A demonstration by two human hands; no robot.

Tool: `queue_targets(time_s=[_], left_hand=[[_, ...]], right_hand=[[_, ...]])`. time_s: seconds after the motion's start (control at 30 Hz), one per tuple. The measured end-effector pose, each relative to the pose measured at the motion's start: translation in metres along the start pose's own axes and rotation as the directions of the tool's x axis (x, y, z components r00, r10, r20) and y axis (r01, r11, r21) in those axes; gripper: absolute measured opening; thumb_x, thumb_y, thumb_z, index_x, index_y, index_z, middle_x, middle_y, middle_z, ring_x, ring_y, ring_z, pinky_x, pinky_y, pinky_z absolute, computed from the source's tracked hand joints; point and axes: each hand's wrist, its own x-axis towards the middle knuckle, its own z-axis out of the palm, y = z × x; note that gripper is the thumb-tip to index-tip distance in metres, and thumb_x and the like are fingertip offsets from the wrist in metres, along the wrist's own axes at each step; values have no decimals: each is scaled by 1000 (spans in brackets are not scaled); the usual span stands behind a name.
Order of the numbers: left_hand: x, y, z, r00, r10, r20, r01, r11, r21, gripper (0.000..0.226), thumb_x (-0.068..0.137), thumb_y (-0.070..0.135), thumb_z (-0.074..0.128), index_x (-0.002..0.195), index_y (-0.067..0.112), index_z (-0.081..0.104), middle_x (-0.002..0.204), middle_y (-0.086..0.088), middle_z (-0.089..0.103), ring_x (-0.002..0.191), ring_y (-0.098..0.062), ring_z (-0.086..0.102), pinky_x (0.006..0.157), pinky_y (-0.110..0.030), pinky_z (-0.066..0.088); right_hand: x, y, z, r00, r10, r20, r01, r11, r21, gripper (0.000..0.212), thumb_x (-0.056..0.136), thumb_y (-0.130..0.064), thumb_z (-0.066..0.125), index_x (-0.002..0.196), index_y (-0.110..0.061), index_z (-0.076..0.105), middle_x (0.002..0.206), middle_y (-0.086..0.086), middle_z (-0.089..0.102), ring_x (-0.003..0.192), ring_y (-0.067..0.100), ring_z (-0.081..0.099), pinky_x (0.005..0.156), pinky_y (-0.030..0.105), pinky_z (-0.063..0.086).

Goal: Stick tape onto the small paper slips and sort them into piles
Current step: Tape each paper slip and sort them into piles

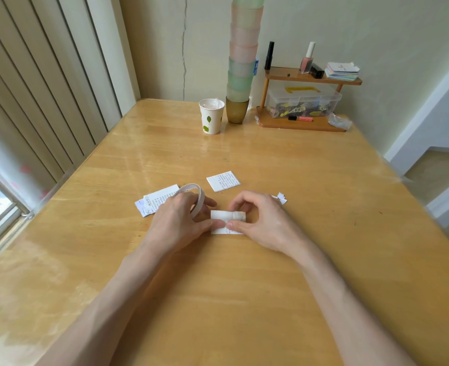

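While my left hand [177, 220] curled round the tape roll [197, 197] and my right hand [260, 223] pinched the slip [226, 223] on the table [244, 299] between them, I was mid-taping; a clean tear seemed due next.

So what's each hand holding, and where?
Left hand grips the white tape roll by its rim; right hand pinches the small white paper slip across its middle.

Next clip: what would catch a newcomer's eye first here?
At the middle of the wooden table, the left hand holds a white tape roll while the right hand pinches a small white paper slip. A pile of printed slips lies to their left, a second pile behind, and a tall stack of pastel plastic cups rises at the far edge.
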Motion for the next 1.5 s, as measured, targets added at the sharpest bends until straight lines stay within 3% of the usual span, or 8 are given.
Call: queue_targets(time_s=[0.1, 0.3, 0.5, 0.77, 1.0, 1.2, 1.33, 1.5], left_hand=[[1, 3, -2, 999, -20, 35, 24, 992, -121, 25, 79, 53, 85, 92, 32, 78, 67, 22, 68, 65, 0, 62, 61, -17, 43], [-3, 20, -9, 998, -31, 54, 49, 918, -394, 37, 92, 35, 77, 57, 32, 66, 45, 16, 50, 41, -4, 36, 45, -14, 28], [-8, 26, -9, 1000, -22, -5, 16, 877, -481, 46, 93, 38, 74, 67, 3, 61, 45, 2, 49, 41, -13, 39, 45, -17, 32], [-9, 30, -5, 996, -56, -64, 13, 841, -541, 32, 95, 36, 73, 67, 23, 70, 54, -1, 54, 47, -17, 47, 49, -21, 38], [-8, 30, 1, 989, -54, -138, -27, 849, -528, 26, 98, 28, 71, 87, 4, 75, 57, 14, 58, 45, -9, 46, 48, -23, 38], [-9, 33, 1, 994, -61, -87, 2, 825, -565, 32, 97, 33, 71, 89, 2, 72, 62, -5, 56, 49, -18, 46, 52, -31, 38], [-9, 35, 2, 992, -64, -111, -7, 838, -545, 29, 98, 32, 71, 86, 7, 73, 67, -20, 63, 47, -18, 44, 50, -29, 36], [-10, 33, 0, 995, -78, -56, 40, 867, -497, 32, 98, 28, 72, 76, 5, 72, 49, 8, 59, 40, -14, 48, 47, -17, 37]], right_hand=[[0, -6, -2, 1000, 10, 1, -10, 968, 251, 21, 85, -17, 86, 97, -24, 70, 85, -5, 76, 71, 1, 62, 69, 16, 48], [0, -7, 2, 992, 86, -88, -19, 813, 582, 16, 89, -25, 83, 101, -17, 77, 89, -1, 79, 83, 7, 71, 76, 18, 51], [3, -12, 15, 960, 97, -262, 71, 822, 565, 16, 90, -21, 82, 88, -5, 79, 84, 4, 79, 78, 11, 72, 76, 26, 56], [1, -18, 18, 947, 148, -284, 57, 796, 603, 14, 89, -22, 83, 88, -9, 80, 87, 9, 80, 81, 13, 73, 81, 32, 59], [-1, -19, 20, 933, 164, -319, 56, 812, 581, 12, 89, -23, 83, 89, -11, 82, 87, -1, 81, 88, 17, 78, 83, 29, 60], [0, -20, 17, 916, 183, -358, 77, 794, 603, 9, 91, -21, 81, 88, -13, 82, 85, -5, 81, 83, 8, 76, 77, 19, 56], [1, -19, 18, 913, 188, -362, 54, 824, 564, 14, 94, -24, 77, 93, -10, 82, 86, -5, 81, 85, 14, 78, 81, 31, 60], [0, -21, 17, 903, 190, -385, 79, 808, 584, 16, 90, -25, 81, 99, -13, 82, 86, -7, 80, 83, 7, 77, 77, 20, 55]])
